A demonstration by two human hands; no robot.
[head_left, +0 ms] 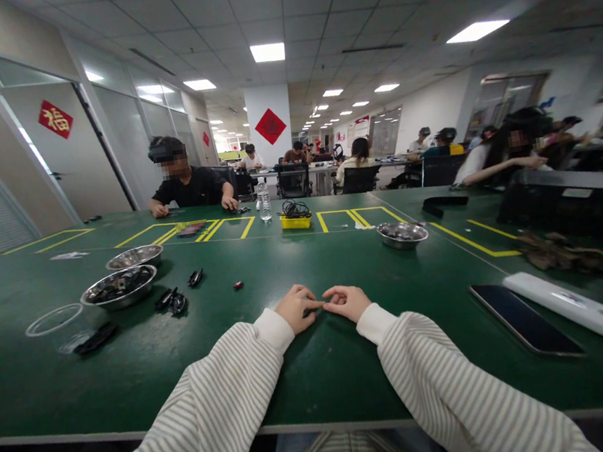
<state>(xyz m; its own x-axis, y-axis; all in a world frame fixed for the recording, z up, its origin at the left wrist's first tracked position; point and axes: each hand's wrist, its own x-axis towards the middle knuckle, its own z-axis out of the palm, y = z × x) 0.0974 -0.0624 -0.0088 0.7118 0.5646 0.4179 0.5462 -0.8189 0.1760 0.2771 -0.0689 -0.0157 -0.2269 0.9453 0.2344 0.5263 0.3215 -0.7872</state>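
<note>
My left hand (296, 308) and my right hand (347, 302) meet just above the green table (324, 374), with their fingertips touching. The left index finger reaches toward the right hand while its other fingers curl under. On the right, thumb and fingertips come together in a pinch at that finger's tip. Whatever lies between them, if anything, is too small or hidden to name. A tiny red and black part (239, 285) lies beyond my left hand. Farther left are several black plastic parts (172, 301) and a single black piece (195, 278).
Left stand a metal bowl of black parts (119, 288), another metal bowl (135, 258) and a clear plastic tub (55, 321). Right are a metal bowl (402, 234), a phone (524, 319) and a white device (570, 304). Ahead are a bottle (264, 203), a yellow cable box (295, 221) and a seated person (190, 186).
</note>
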